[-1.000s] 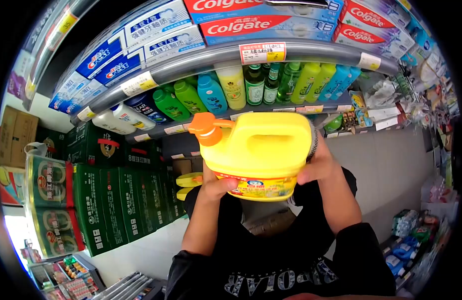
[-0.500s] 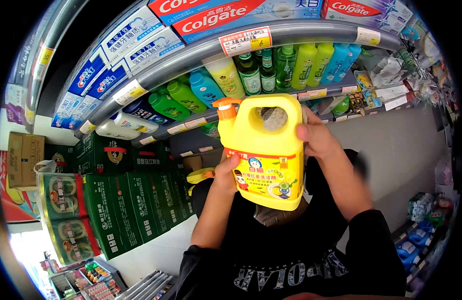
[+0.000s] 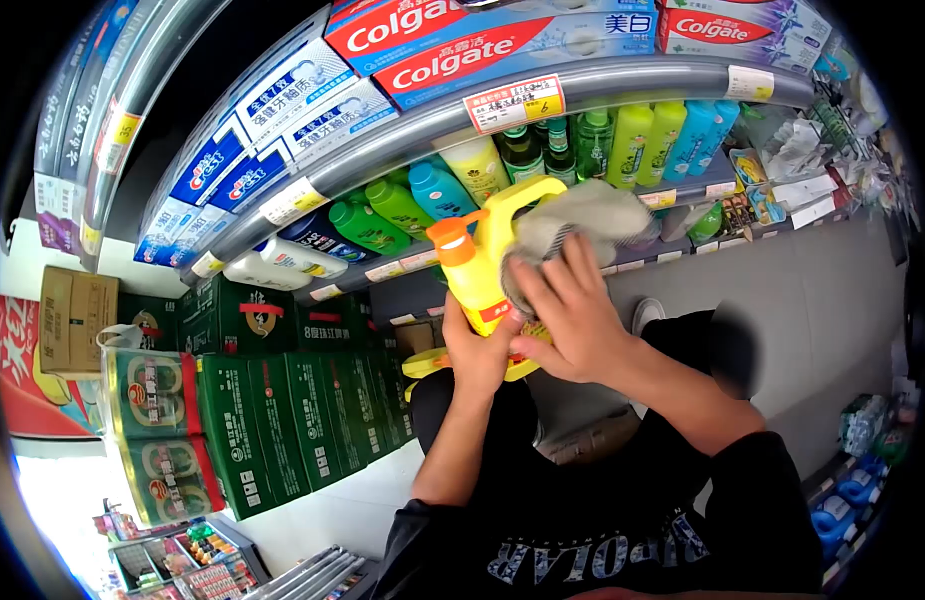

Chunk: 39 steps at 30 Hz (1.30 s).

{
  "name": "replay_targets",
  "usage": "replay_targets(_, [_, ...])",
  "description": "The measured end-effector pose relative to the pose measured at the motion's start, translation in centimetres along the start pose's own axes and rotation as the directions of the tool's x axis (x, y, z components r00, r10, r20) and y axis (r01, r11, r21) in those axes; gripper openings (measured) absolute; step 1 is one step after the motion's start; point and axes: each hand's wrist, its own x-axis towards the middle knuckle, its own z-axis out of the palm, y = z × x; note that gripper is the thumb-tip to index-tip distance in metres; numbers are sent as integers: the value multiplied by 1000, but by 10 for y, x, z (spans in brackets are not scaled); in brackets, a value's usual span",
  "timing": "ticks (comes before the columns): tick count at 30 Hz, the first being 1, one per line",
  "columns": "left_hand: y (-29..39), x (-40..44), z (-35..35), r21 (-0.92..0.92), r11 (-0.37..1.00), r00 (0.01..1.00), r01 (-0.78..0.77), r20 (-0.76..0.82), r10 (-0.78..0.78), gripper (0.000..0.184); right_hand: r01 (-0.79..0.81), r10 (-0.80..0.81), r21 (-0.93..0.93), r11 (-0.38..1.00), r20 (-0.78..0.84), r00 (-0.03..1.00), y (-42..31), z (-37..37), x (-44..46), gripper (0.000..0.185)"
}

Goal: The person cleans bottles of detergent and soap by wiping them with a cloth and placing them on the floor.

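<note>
My left hand (image 3: 479, 350) has a firm hold low on the yellow bottle (image 3: 472, 282), fingers round its side and thumb across the front near the red strip of the label. My right hand (image 3: 580, 320) has its fingers slightly spread over a grey cloth (image 3: 594, 215), pressing it against the handle side, with the thumb down by the label. So both hands are full, neither one's wide open. The cloth covers a good chunk of the bottle and its loose end flops off to the right.

Bottle's up in the air above my lap, tilted, with the orange pump top (image 3: 450, 243) pointing up and left. Can't read much of the label from here, fingers and cloth are in the way. Another yellow bottle (image 3: 425, 365) sits low beside my left knee, partly hidden.

Just past the hands there's a lower shelf (image 3: 397, 267) with a row of green, blue, yellow and white bottles, and above it an upper shelf (image 3: 382, 138) stacked with Colgate boxes (image 3: 462, 62) and Crest boxes (image 3: 217, 172). Over on the left are green cartons (image 3: 252, 430), a wrapped pack of cans (image 3: 162, 400) and a brown carton (image 3: 77, 320). Grey floor (image 3: 772, 300) fills the right side, with blue bottles (image 3: 837, 515) down in the corner.
</note>
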Motion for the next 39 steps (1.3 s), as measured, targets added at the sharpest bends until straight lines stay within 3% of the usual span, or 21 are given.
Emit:
replay_targets(1, [1,0,2,30,999,1000,10,2,-10,48,30,-33,62,998,46,998,-3,2,-1,72])
replay_targets(2, [-8,3,0,193,975,994,-112,12,112,45,57,-68,123,991,88,994,-5,5,-3,71])
replay_targets(3, [-15,4,-5,311,941,991,-131,37,125,45,81,-106,185,979,127,986,-7,8,-5,70])
replay_targets(6, [-21,0,1,309,951,1000,-26,-4,29,28,100,-122,190,977,108,987,-9,17,-12,61])
replay_targets(9, [-15,-7,5,302,953,1000,-23,7,22,24,113,-122,179,977,38,992,-7,17,-10,54])
replay_targets(12, [-29,-6,-5,397,908,988,-133,120,92,28,123,-122,113,986,-13,992,0,21,-14,48])
replay_targets(15, [-25,-6,2,405,888,976,-218,92,198,34,123,-116,68,990,-91,989,3,27,-19,44])
replay_targets(20, [-11,-7,12,338,923,983,-184,59,174,49,37,-35,104,994,-21,999,7,4,-8,43])
replay_targets(23, [-13,-7,10,261,961,995,-91,73,74,52,104,-87,94,990,-172,981,24,-6,9,44])
replay_targets(24, [-14,-7,8,272,959,994,-82,89,60,51,76,-61,134,988,-111,992,26,-7,8,47])
replay_targets(27, [-10,-6,6,275,958,987,-79,154,38,50,115,-101,86,990,-147,984,35,-7,7,55])
replay_targets(28, [-11,-5,5,224,973,985,-58,174,18,50,60,-27,208,976,-160,987,37,-2,9,63])
replay_targets(33, [-8,-7,4,-25,990,955,142,267,-130,51,2,1,61,998,-57,998,44,-27,17,62])
replay_targets(35, [-11,-5,-1,-34,991,955,131,271,-117,55,-12,14,68,998,-34,999,56,-33,20,61])
replay_targets(37, [-9,-3,-9,-85,986,959,141,261,-114,59,-226,223,305,925,45,974,67,-35,20,53])
replay_targets(39, [-9,-1,-15,-185,975,969,122,233,-77,60,-475,432,545,691,215,876,71,-44,21,49])
